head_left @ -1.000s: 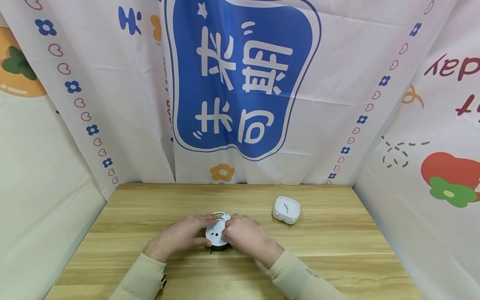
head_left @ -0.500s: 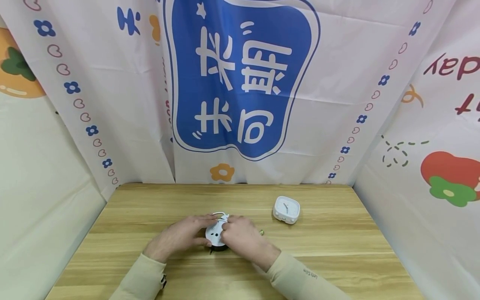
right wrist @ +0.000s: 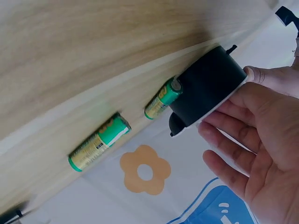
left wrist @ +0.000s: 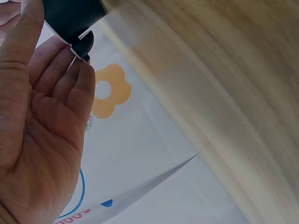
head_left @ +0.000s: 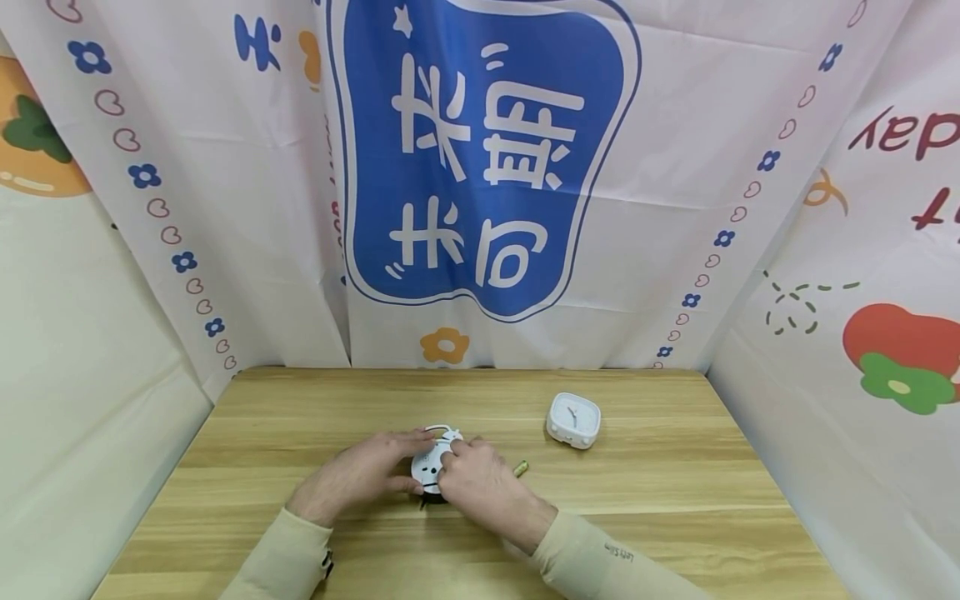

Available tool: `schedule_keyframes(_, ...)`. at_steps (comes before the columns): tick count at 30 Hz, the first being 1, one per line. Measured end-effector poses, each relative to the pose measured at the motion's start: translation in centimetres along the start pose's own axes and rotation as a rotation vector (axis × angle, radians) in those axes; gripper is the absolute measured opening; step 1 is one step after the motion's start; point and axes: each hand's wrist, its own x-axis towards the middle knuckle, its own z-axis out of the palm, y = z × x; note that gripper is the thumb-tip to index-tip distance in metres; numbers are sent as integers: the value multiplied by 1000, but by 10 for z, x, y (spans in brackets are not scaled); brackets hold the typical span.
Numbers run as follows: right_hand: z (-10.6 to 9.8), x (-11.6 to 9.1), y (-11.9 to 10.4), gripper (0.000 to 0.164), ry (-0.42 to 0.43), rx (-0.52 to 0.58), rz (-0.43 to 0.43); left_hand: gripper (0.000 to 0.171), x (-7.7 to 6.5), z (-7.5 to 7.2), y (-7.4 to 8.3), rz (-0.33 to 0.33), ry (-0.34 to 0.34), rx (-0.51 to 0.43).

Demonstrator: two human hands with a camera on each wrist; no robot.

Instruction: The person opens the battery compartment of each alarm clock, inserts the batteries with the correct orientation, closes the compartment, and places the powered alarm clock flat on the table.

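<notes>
A small round alarm clock (head_left: 429,464) lies on the table with its white back up, dark holes in it, and a thin white loop at its far end. Its black body (right wrist: 205,84) shows in the right wrist view. My left hand (head_left: 367,467) grips the clock's left side between thumb and fingers. My right hand (head_left: 483,487) is over its right part, bent fingertips on the white back. Whether those fingertips pinch anything I cannot tell. Beside the clock lie two green-and-gold batteries, one nearer battery (right wrist: 99,142) and one battery (right wrist: 162,99) right by the black body.
A white square clock (head_left: 573,420) stands farther back to the right on the wooden table (head_left: 652,500). Printed white cloth (head_left: 675,125) hangs behind the table's far edge and on both sides.
My right hand has shifted slightly left and toward me across the clock's back, uncovering a battery to its right. A dark line now shows across the lower white back. The left hand stays put.
</notes>
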Motion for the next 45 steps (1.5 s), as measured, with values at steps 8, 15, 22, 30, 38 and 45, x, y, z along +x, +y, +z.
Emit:
schedule_keyframes(8, 1, -1, 4, 9, -16, 47, 21, 68, 0, 0, 0, 2, 3, 16)
schedule_keyframes(15, 2, -1, 10, 9, 5, 150, 91, 71, 0, -1, 0, -9, 0, 8)
schedule_keyframes(22, 5, -1, 9, 12, 61, 203, 111, 71, 0, -2, 0, -14, 1, -4)
schedule_keyframes(30, 4, 2, 7, 9, 42, 217, 111, 71, -1, -2, 1, -21, -2, -6)
schedule_keyframes(38, 3, 2, 6, 10, 36, 245, 116, 72, -1, -1, 1, -21, -3, -2)
schedule_keyframes(45, 2, -2, 14, 12, 23, 335, 167, 72, -1, -1, 1, -15, 4, -3)
